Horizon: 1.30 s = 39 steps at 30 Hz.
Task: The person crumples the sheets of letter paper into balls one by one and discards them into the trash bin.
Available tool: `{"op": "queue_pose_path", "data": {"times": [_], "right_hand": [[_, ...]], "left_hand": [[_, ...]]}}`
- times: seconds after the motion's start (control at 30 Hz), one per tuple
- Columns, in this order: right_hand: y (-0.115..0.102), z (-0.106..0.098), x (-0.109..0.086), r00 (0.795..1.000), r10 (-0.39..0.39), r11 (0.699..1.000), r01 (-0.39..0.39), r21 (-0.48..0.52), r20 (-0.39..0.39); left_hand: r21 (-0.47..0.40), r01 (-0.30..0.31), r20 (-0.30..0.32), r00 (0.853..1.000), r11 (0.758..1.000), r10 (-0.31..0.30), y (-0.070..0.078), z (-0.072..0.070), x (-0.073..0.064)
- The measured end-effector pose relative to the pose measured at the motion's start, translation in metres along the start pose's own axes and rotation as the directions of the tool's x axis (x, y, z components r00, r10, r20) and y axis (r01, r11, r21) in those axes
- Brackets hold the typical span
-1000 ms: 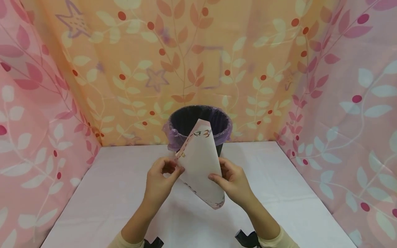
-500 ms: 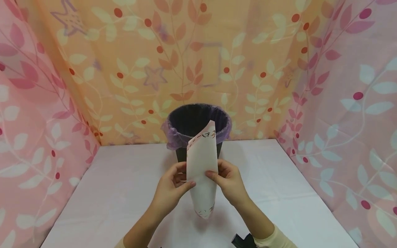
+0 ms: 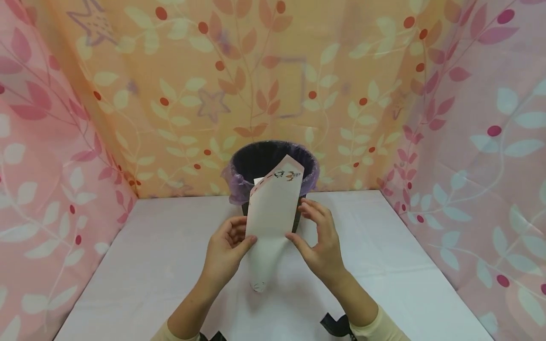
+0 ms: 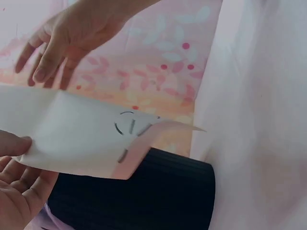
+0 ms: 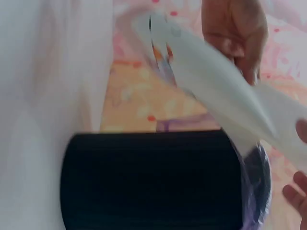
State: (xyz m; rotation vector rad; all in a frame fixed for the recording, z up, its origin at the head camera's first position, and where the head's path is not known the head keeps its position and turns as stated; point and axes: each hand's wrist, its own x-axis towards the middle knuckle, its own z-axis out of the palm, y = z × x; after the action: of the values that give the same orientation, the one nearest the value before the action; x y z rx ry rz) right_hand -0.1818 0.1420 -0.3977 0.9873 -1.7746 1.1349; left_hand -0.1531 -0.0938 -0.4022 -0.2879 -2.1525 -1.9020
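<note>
A folded white sheet of paper [image 3: 273,203] with a pink edge and small printed drawings is held up in front of the bin. My left hand [image 3: 226,248] pinches its left edge between thumb and fingers, as the left wrist view also shows. At the sheet's right edge, my right hand [image 3: 320,239] has its thumb touching or very close, while its fingers are spread away from it. In the right wrist view the paper [image 5: 211,76] bends, and part of my right hand [image 5: 300,191] shows at the right border.
Behind the paper stands a black bin [image 3: 300,208] with a purple plastic bag [image 3: 239,187] folded over its rim. A white cloth [image 3: 170,246] covers the table. Patterned orange and pink curtains [image 3: 187,128] enclose the back and sides.
The paper has turned from a slant to nearly upright, then leaned with its top to the right. My right hand's fingers have loosened from its right edge; the left hand keeps hold.
</note>
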Motion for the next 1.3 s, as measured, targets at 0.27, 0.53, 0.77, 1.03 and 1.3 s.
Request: {"op": "queue_pose_path", "data": {"times": [0.27, 0.53, 0.77, 1.03, 1.3], "right_hand": [[0.007, -0.004, -0.005, 0.964, -0.102, 0.979, 0.141, -0.148, 0.244], [0.005, 0.008, -0.011, 0.925, -0.112, 0.984, 0.154, -0.088, 0.362], [-0.002, 0.018, -0.018, 0.932, -0.159, 0.964, 0.218, -0.154, 0.327], [-0.002, 0.015, -0.016, 0.994, 0.014, 0.996, -0.004, -0.092, 0.107], [-0.006, -0.004, -0.003, 0.781, 0.623, 0.738, -0.575, 0.353, -0.031]], "left_hand": [[0.01, -0.067, 0.082, 0.994, 0.998, 0.066, 0.0, -0.008, 0.002], [0.045, -0.22, 0.187, 0.96, 0.975, 0.208, -0.002, -0.011, 0.002], [0.041, -0.185, 0.076, 0.98, 0.982, 0.181, -0.004, -0.004, 0.001], [0.021, -0.208, -0.004, 0.978, 0.978, 0.208, -0.004, 0.0, 0.002], [0.176, -0.159, 0.255, 0.961, 0.971, 0.111, 0.0, -0.022, 0.008]]}}
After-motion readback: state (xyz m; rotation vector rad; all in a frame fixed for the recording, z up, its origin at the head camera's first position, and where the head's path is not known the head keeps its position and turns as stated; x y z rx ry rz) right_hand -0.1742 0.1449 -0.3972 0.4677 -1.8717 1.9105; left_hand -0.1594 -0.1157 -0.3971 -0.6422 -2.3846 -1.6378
